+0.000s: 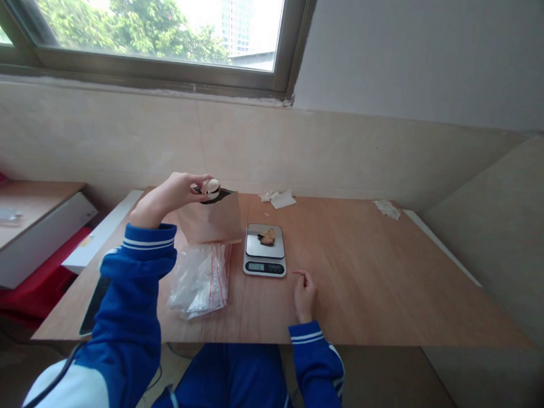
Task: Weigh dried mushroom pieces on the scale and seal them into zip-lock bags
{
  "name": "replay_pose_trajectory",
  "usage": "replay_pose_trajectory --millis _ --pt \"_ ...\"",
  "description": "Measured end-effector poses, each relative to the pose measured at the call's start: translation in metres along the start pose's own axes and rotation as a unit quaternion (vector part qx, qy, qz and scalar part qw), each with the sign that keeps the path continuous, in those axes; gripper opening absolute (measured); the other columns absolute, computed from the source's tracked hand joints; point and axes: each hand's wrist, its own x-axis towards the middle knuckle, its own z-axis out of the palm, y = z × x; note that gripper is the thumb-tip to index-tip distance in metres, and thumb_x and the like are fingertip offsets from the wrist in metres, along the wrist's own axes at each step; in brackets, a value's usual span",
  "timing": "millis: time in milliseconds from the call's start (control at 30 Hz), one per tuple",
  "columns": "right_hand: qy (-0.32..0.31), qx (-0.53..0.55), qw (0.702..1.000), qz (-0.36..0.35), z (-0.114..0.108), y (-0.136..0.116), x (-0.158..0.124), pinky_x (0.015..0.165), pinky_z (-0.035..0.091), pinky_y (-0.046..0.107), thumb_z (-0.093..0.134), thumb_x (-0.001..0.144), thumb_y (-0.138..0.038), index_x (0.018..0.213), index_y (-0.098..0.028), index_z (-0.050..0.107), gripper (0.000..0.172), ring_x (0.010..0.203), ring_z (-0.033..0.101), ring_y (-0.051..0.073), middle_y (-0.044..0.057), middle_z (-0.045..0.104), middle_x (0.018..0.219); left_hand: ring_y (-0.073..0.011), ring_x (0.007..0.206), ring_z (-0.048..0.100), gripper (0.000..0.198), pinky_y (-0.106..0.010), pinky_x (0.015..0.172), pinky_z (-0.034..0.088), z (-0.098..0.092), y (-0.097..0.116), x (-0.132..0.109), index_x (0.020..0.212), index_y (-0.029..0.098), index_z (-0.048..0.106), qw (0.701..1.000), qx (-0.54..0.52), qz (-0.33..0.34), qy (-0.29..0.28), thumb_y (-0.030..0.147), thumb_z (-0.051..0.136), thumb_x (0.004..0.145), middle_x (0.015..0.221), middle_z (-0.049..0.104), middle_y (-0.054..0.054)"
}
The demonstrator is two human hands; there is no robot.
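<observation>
My left hand (174, 194) is closed on a pale, round, flat-looking slice (213, 189), pinched at the mouth of a brown paper bag (212, 221). The slice's exact kind is not clear. The bag's dark inside shows at its top. To its right, a digital kitchen scale (264, 268) bears a few dried brown slices (266, 237). My right hand (304, 296) rests on the table right of the scale, its index finger stretched out and the other fingers curled, with nothing visible in it. Clear zip bags (199, 283) with red strips lie in front of the paper bag.
On the wooden table (364, 285), white scraps (281, 198) lie at the back edge, and another pale scrap (387, 208) is farther right. A dark phone-like slab (94, 306) lies near my left sleeve. A second table (29, 212) stands at left. The window (163, 28) is above.
</observation>
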Motion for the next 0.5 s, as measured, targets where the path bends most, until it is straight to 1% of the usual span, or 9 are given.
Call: replay_pose_trajectory --millis 100,233,367,433,467,500 --pt "0.001 -0.002 1.000 0.003 0.000 0.000 0.000 0.058 0.042 0.029 0.047 0.080 -0.037 0.078 -0.017 0.068 0.028 0.059 0.055 0.019 0.002 0.060 0.059 -0.0196 0.077 0.068 0.054 -0.025 0.073 0.050 -0.005 0.003 -0.001 0.121 0.020 0.064 0.999 -0.020 0.000 0.038 0.047 0.067 0.073 0.088 0.074 -0.003" --pt "-0.001 0.007 1.000 0.005 -0.001 -0.002 0.000 0.054 0.040 0.029 0.048 0.081 -0.040 0.076 -0.017 0.068 0.030 0.053 0.052 0.018 0.001 0.057 0.054 -0.0203 0.082 0.069 0.052 -0.026 0.074 0.052 -0.002 0.009 -0.001 0.121 0.019 0.062 0.996 -0.048 0.014 0.077 0.047 0.063 0.078 0.093 0.073 -0.004" --pt "-0.009 0.043 0.998 0.037 -0.002 -0.008 -0.004 0.044 0.032 0.027 0.049 0.082 -0.044 0.078 -0.018 0.066 0.032 0.041 0.041 0.014 -0.004 0.047 0.045 -0.0195 0.086 0.069 0.046 -0.024 0.077 0.051 0.000 0.020 -0.004 0.123 0.023 0.060 0.992 -0.027 0.024 0.117 0.040 0.062 0.081 0.099 0.072 -0.004" --pt "-0.015 0.081 0.995 0.055 0.000 -0.021 -0.007 0.040 0.030 0.025 0.052 0.081 -0.046 0.079 -0.018 0.066 0.031 0.040 0.038 0.013 -0.006 0.044 0.045 -0.0192 0.089 0.069 0.044 -0.024 0.081 0.051 0.000 0.030 -0.009 0.124 0.024 0.060 0.989 -0.018 0.029 0.141 0.035 0.062 0.082 0.102 0.072 -0.004" --pt "-0.026 0.110 0.992 0.063 0.004 -0.032 -0.008 0.040 0.031 0.024 0.054 0.081 -0.047 0.081 -0.018 0.066 0.030 0.042 0.040 0.013 -0.005 0.047 0.048 -0.0190 0.090 0.068 0.044 -0.024 0.083 0.050 0.002 0.037 -0.012 0.124 0.024 0.060 0.989 -0.019 0.032 0.145 0.033 0.062 0.082 0.103 0.072 -0.004" --pt "-0.042 0.150 0.985 0.072 0.008 -0.045 -0.010 0.042 0.035 0.024 0.057 0.080 -0.047 0.085 -0.019 0.066 0.031 0.047 0.046 0.014 -0.003 0.053 0.054 -0.0185 0.092 0.068 0.043 -0.024 0.085 0.049 0.006 0.045 -0.016 0.125 0.025 0.061 0.989 -0.025 0.036 0.142 0.032 0.061 0.082 0.104 0.072 -0.003"
